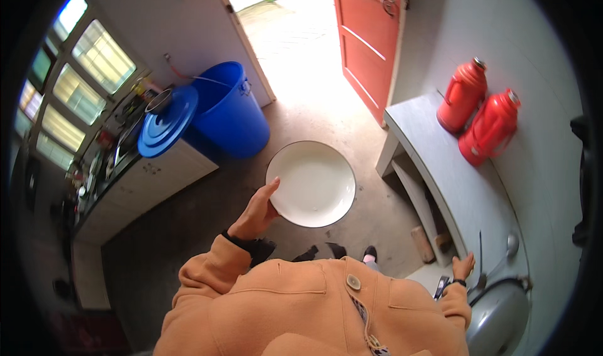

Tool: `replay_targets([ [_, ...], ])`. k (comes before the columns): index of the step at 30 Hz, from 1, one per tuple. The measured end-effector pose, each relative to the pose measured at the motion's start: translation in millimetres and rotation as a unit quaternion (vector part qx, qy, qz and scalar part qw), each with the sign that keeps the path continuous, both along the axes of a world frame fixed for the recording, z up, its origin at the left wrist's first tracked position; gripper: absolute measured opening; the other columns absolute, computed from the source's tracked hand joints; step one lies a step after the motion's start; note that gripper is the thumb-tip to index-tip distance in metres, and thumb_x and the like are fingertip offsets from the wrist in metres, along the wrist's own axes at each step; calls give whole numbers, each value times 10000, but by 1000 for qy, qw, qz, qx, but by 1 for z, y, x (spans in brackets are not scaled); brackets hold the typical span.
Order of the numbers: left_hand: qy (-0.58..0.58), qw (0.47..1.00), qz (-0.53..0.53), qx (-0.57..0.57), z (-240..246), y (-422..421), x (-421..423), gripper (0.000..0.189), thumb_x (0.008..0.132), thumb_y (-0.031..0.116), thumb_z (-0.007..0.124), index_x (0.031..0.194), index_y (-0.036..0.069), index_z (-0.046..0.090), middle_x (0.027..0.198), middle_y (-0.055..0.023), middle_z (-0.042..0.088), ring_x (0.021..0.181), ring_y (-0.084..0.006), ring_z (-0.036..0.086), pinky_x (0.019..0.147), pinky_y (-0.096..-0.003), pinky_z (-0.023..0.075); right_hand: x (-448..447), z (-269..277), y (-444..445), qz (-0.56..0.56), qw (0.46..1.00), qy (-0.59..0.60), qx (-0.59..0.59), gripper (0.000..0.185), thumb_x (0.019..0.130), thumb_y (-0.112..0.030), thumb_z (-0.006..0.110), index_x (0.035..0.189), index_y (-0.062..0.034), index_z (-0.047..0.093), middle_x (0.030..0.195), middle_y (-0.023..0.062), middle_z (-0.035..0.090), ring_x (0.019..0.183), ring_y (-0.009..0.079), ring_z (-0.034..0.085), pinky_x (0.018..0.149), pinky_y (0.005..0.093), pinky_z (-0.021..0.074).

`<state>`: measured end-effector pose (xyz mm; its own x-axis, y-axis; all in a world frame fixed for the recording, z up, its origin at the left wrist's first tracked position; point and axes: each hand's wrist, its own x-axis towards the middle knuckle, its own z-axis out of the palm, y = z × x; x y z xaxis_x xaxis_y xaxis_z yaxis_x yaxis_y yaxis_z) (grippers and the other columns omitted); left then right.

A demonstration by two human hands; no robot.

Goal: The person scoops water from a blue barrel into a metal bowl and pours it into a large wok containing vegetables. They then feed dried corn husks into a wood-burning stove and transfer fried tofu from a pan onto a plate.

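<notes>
My left hand (258, 210) grips a round white plate (312, 184) with a thin dark rim by its left edge, thumb on top and fingers underneath. The plate is held above the floor in front of my body, and nothing lies on it. Out to the right, my right hand (464, 265) is by the front edge of a light grey counter (452, 158), fingers spread and no object visible in it. Close to that hand are a metal ladle (512, 245) and a large grey metal lid or pan (501, 318), partly behind my sleeve.
Two red thermos flasks (478, 115) stand on the counter by the wall. At left, a blue plastic barrel (231, 113) and its blue lid (169, 125) adjoin a cluttered cabinet (146, 181). A red door (370, 45) stands open ahead. Under the counter's edge is a brownish block (421, 245).
</notes>
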<state>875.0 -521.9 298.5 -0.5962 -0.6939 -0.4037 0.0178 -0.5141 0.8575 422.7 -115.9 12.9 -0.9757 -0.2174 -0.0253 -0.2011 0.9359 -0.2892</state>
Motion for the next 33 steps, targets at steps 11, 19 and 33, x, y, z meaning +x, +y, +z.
replay_targets([
  [11,-75,985,150,38,21,22,-64,508,927,401,397,1251,12,429,1170,-127,560,1024,-248,570,873,-418,468,-62,-18,30,-5,972,11,233,495,785,-132,601,1241,-41,431,1142,178,492,1078,321,489,895,402,425],
  [19,-110,973,198,38,28,33,-46,554,913,443,394,1268,18,418,1199,-151,535,1058,-261,543,887,-421,453,-86,-45,38,115,971,155,139,538,763,-235,526,1248,-37,401,1255,199,417,1104,331,462,885,469,403],
  [33,62,935,338,91,5,31,145,464,924,367,415,1259,46,425,1184,-94,549,1047,-232,554,869,-423,471,-57,68,-104,157,960,218,77,324,808,-264,584,1026,-25,580,924,160,601,769,309,559,691,406,456],
])
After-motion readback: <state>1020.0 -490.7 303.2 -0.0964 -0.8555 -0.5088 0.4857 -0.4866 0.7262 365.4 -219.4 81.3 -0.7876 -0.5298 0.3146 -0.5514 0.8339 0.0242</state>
